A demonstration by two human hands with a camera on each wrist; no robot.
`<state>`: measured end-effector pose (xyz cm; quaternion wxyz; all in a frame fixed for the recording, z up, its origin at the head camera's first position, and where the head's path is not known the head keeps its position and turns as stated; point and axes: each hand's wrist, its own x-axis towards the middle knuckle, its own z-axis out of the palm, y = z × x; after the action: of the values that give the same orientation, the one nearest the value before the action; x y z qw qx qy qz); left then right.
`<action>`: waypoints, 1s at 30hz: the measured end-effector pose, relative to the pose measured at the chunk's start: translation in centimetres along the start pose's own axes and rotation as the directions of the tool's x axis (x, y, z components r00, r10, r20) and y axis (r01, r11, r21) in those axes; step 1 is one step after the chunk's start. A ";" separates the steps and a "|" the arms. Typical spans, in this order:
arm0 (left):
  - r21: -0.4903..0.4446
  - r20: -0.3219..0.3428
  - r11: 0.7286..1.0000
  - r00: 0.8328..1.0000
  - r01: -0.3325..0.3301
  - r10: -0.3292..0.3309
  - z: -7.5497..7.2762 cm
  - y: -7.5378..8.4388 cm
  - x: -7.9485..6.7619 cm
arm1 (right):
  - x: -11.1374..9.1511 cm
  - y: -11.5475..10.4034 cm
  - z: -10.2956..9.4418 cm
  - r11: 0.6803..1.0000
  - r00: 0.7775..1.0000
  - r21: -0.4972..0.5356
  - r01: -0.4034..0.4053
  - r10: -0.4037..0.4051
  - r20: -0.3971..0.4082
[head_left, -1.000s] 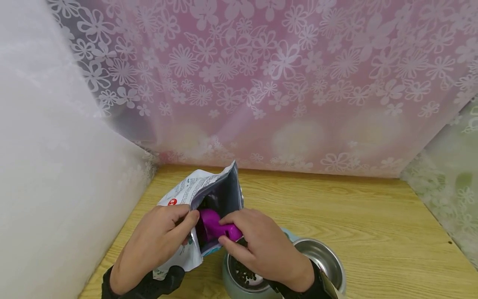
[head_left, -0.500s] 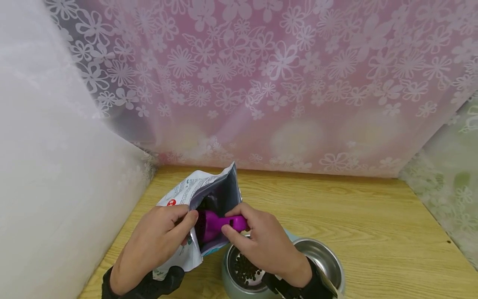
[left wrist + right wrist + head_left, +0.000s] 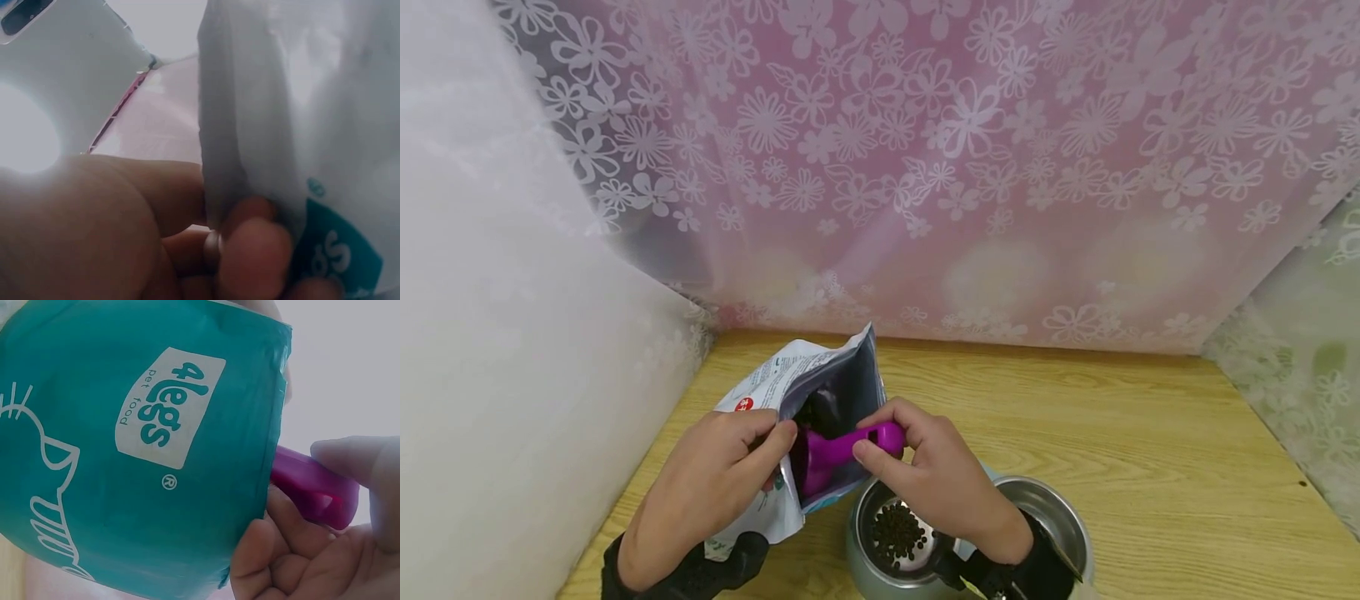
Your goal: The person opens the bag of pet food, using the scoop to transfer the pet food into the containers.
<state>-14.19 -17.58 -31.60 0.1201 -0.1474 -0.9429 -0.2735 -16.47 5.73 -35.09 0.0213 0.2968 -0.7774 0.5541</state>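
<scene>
i read this as the scooping step: on my feed the purple scoop (image 3: 844,448) has its cup inside the mouth of the pet food bag (image 3: 793,375), with its handle reaching out toward the bag's right edge. the right hand (image 3: 938,475), beside that edge, pinches the end of the handle between thumb and fingers. the left hand (image 3: 718,462), on the bag's left side, has thumb and fingers pinched narrowly over the rim of the mouth, which gapes toward the right hand. to the right of the bag and nearer the person, the left steel bowl (image 3: 910,575) of a pale green feeder (image 3: 867,577) holds a small heap of dark pellets (image 3: 897,532), so i judge that to be the bowl being served; the right steel bowl (image 3: 1054,504) lies farther from the bag, partly hidden by the right forearm. i cannot tell whether the cup is loaded. the next move, to my mind, calls for drawing the scoop out of the bag with its cup level, then tipping it over the pellets. i'd want a firm left pinch, since the soft bag could snag the cup and scatter food on the table (image 3: 1075,408).
</scene>
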 end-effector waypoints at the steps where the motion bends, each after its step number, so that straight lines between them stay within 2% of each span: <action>1: 0.001 0.001 1.000 1.000 0.002 -0.002 0.0 0.0 0.0 | 0.1 0.0 0.0 1.000 1.000 0.021 -0.012 0.012 -0.001; 7: -0.015 0.020 1.000 1.000 0.023 -0.023 -0.1 0.0 0.0 | 0.4 0.3 0.0 0.983 0.998 0.175 -0.058 0.056 0.016; 14: -0.019 0.023 0.999 0.999 0.033 -0.032 -0.3 -0.2 -0.1 | 0.7 0.8 0.0 0.958 0.999 0.285 -0.040 0.046 -0.014; 18: -0.023 0.000 0.999 0.999 0.037 -0.037 -0.5 -0.4 -0.2 | 0.8 1.0 -0.5 0.948 0.995 0.318 -0.001 0.033 -0.094; 22: -0.027 -0.014 0.999 0.999 0.033 -0.034 -0.5 -0.5 -0.2 | 0.9 1.1 -1.4 0.941 0.981 0.337 0.032 0.035 -0.191; 26: -0.023 -0.012 0.999 1.000 0.024 -0.025 -0.5 -0.5 -0.1 | 1.0 1.1 -2.3 0.945 0.957 0.325 0.042 0.056 -0.286; 30: -0.033 -0.004 0.999 0.999 0.032 -0.032 -0.5 -0.6 -0.1 | 1.1 0.9 -2.9 0.937 0.922 0.344 0.066 0.075 -0.380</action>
<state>-14.18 -18.39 -31.50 0.1154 -0.1337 -0.9403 -0.2910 -18.66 7.97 -34.40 0.1198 0.1786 -0.6473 0.7312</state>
